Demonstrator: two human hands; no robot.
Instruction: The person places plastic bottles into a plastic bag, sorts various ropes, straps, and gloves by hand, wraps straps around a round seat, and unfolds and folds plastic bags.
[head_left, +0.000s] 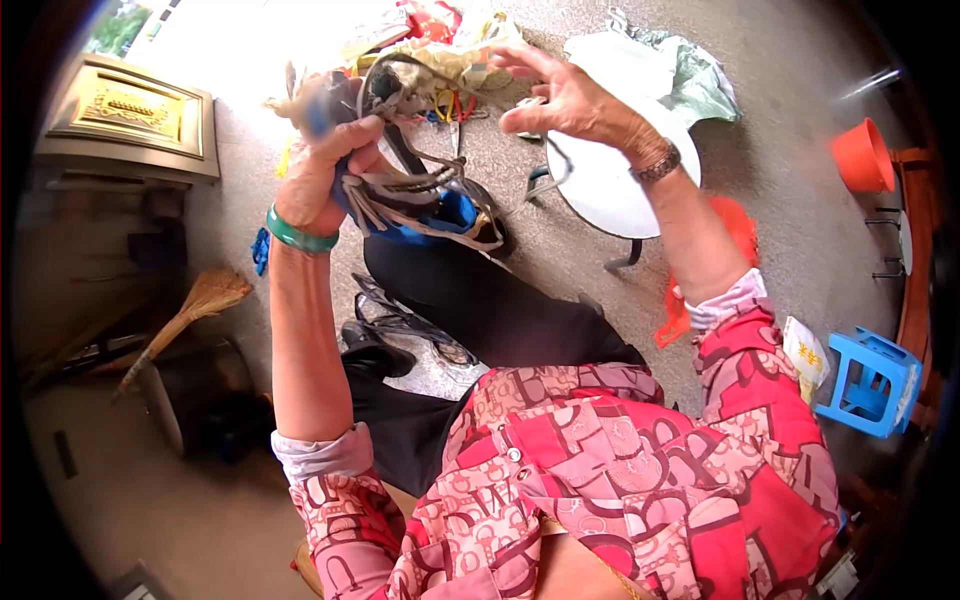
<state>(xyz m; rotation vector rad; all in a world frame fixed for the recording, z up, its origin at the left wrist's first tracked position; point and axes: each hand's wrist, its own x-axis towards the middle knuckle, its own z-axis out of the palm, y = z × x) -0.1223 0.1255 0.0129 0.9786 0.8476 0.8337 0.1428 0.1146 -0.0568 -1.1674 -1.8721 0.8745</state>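
Seen from the head view, a person in a red patterned shirt (pixel 600 440) and dark trousers (pixel 480 310) works over a tangle of grey cords above a speckled floor (pixel 545 255). The left hand (pixel 325 165), a green bangle (pixel 300 232) at its wrist, is closed around the bundle of cords (pixel 405 190), whose loops hang over one raised knee; blue material (pixel 455 210) shows among the lower loops. The right hand (pixel 580 105) is lifted across from it, fingers loosely spread and thumb apart, above the edge of a round white-topped stool (pixel 615 185). One thin strand runs from the bundle toward those fingers, but whether they touch it is too unclear to tell. The step in hand appears to be sorting or loosening the strands, with the left hand as anchor; the next move seems to call for a firm left grip and a right-hand pinch on a single strand, drawn clear without snagging its neighbours. Beyond the bundle, what look like scissors (pixel 456 138) lie on the floor near a heap of scraps (pixel 440 55). A red plastic bag (pixel 735 225) lies beyond the right forearm, well apart from the cords.
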